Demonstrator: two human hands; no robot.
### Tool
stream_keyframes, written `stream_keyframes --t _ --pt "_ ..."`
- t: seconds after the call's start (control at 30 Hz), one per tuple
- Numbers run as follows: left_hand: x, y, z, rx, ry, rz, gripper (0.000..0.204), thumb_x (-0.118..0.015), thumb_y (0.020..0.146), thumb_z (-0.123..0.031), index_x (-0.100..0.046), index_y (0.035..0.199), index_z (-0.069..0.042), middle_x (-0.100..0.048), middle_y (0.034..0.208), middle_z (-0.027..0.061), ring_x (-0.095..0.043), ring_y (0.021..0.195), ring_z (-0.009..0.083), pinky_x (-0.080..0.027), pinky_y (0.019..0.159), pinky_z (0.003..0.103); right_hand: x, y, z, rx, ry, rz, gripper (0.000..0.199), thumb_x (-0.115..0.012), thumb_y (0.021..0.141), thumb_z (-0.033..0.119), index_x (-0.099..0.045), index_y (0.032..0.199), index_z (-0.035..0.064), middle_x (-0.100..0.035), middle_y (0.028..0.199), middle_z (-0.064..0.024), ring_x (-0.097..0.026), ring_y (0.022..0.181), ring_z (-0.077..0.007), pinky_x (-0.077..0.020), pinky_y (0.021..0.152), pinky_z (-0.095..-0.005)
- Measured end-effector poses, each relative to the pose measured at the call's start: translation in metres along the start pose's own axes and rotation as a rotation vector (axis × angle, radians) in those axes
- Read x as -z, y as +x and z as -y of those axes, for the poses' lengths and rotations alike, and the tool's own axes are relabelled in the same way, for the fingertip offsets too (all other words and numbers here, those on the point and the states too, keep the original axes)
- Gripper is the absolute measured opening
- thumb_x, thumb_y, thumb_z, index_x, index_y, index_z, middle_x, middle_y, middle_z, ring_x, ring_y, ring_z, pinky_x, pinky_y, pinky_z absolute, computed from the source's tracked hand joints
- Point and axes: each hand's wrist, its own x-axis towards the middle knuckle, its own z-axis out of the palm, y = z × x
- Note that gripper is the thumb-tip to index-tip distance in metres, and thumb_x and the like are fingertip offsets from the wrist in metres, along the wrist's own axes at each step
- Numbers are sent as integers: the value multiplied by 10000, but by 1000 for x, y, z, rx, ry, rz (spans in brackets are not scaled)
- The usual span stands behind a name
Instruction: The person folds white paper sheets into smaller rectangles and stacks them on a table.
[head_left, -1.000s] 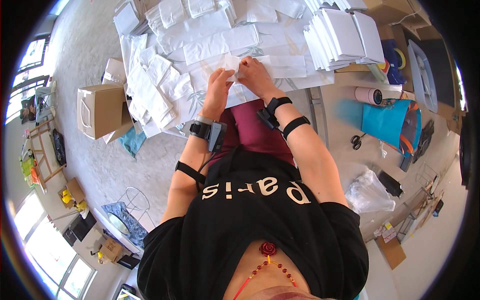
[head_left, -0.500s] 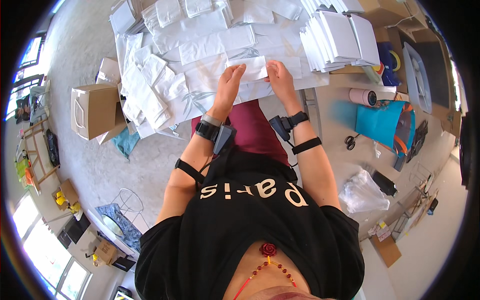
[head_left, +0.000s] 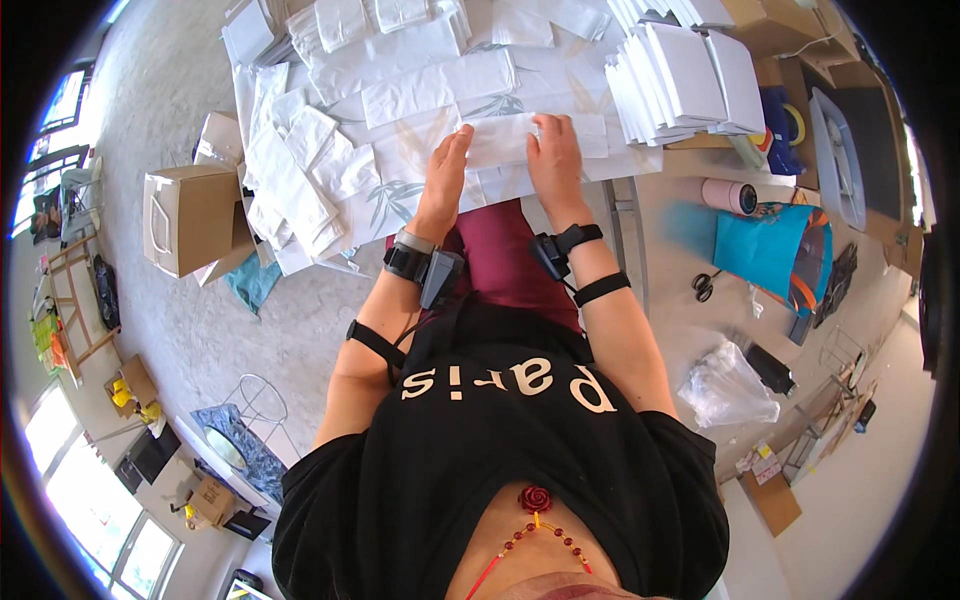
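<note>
A long, thin white plastic bag (head_left: pixel 500 145), flattened into a strip, lies across the table's near edge in front of me. My left hand (head_left: pixel 446 180) rests at the strip's left end with its fingers stretched out. Over the middle of the strip is my right hand (head_left: pixel 556 165), its fingers extended and lying on or just above the plastic. Neither hand grips anything. Just beyond the strip lies another folded white plastic bag (head_left: pixel 440 88). To the left, a loose heap of white bags (head_left: pixel 290 190) reaches the table edge.
Stacks of white folded packets (head_left: pixel 680 80) stand on the table's right side. A cardboard box (head_left: pixel 190 220) is at the table's left. On the right floor lie a blue bag (head_left: pixel 760 245), scissors (head_left: pixel 705 287) and clear plastic (head_left: pixel 730 380); a pink cylinder (head_left: pixel 728 195) is nearby.
Both hands were closed around the ends of a shorter folded white piece. Now the fingers are straightened, and the strip lies flatter beneath them.
</note>
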Motion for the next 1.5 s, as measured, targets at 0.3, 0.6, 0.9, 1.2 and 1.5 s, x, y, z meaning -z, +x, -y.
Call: stream_keyframes --t 0.3,0.6,0.9,1.2,1.5 --pt "-3 10 11 -84 9 -195 398 -622 1052 -368 -689 1153 11 -654 1078 66 -601 1041 176 -496 918 382 -37 0 1 -1 132 309 231 -734 842 -1 -658 1055 48 -628 1068 -164 -652 1019 -378 -537 892 -444" --pt "3 119 -6 -734 1227 -239 183 -710 862 -153 -733 1015 -56 -697 1070 138 -657 1054 337 -567 871 459 -40 0 2 -81 170 313 221 -744 814 -24 -679 1016 40 -623 1064 -183 -633 1039 -400 -532 913 -456" --pt "0 147 -1 -689 1371 -272 121 -665 859 -170 -705 879 -58 -695 971 106 -672 1000 339 -579 819 453 -41 0 -3 -59 182 300 218 -745 814 -13 -670 1011 43 -623 1067 -192 -633 1024 -418 -537 905 -468" --pt "0 143 -6 -786 1547 -97 150 -683 850 -196 -712 891 -55 -692 988 105 -684 993 336 -581 830 474 -42 2 -6 -57 169 308 212 -748 826 -5 -673 1016 53 -618 1086 -198 -629 1030 -426 -533 914 -477" --pt "10 154 -2 -716 1257 -203 146 -724 826 -211 -688 858 -72 -678 967 102 -677 943 335 -579 813 468 -42 3 -6 -26 166 322 193 -749 834 9 -666 1006 37 -618 1086 -211 -622 1034 -429 -528 915 -482"
